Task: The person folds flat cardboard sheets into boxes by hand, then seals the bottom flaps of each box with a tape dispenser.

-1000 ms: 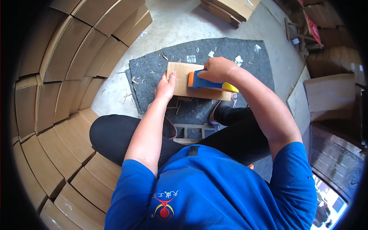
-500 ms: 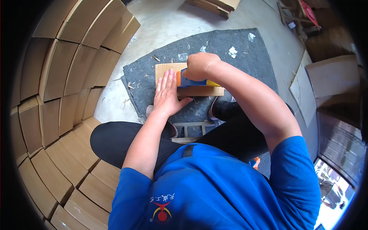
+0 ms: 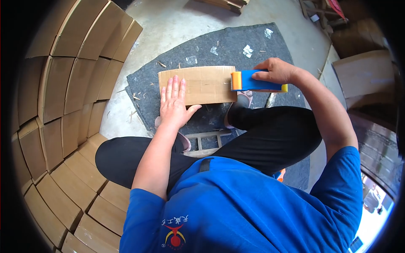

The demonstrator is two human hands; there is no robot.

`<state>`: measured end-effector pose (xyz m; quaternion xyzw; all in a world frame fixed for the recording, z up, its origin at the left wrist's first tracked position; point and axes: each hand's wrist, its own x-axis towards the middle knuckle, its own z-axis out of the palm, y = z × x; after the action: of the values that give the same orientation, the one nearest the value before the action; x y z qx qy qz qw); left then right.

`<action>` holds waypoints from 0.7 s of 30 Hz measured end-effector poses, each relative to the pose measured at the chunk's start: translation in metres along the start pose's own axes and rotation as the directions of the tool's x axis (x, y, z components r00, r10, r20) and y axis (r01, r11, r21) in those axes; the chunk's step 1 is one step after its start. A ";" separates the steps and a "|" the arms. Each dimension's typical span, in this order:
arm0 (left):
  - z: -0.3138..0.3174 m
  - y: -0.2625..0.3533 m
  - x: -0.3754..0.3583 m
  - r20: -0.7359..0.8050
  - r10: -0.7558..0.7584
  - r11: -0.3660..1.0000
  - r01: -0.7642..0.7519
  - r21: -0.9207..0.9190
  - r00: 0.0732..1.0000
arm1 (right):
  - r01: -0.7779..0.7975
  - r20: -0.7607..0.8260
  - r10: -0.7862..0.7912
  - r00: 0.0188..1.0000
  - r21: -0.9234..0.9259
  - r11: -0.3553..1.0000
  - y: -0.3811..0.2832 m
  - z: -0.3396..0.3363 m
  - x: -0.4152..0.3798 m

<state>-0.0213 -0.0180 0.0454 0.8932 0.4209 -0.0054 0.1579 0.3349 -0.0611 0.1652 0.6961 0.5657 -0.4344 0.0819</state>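
A brown cardboard box lies between my feet, its long top face towards me. My left hand presses flat on the left part of that face, fingers stretched out and thumb spread along the near edge. At the box's right end is a blue tape dispenser with an orange roller at its front. My right hand grips the dispenser from above, its fingers wrapped around the body. The orange roller sits at the right edge of the box. Whether tape runs along the face is hard to make out.
Stacked cardboard boxes rise along the left side. Under the work lies a dark grey mat with plastic scraps and splinters on it. A low wooden frame is between my legs. More cardboard leans at the right.
My right hand has carried the tape dispenser rightwards along the box to its right end, uncovering the top face. My left hand stays flat on the box.
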 end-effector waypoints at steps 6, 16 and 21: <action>-0.001 0.005 0.000 0.018 0.007 0.999 -0.008 0.051 1.000 | -0.045 -0.012 0.048 0.999 0.195 0.980 0.066 0.011 -0.023; -0.004 0.030 0.002 0.019 -0.092 0.990 0.089 0.107 0.996 | -0.032 -0.006 0.033 0.999 0.085 0.996 0.067 0.014 -0.009; 0.002 0.084 0.025 -0.069 -0.023 1.000 0.022 -0.010 0.997 | -0.039 0.002 0.039 0.999 0.092 0.995 0.067 0.014 -0.011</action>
<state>0.0588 -0.0499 0.0637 0.8873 0.4362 0.0257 0.1476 0.3854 -0.1009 0.1394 0.7098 0.5315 -0.4585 0.0582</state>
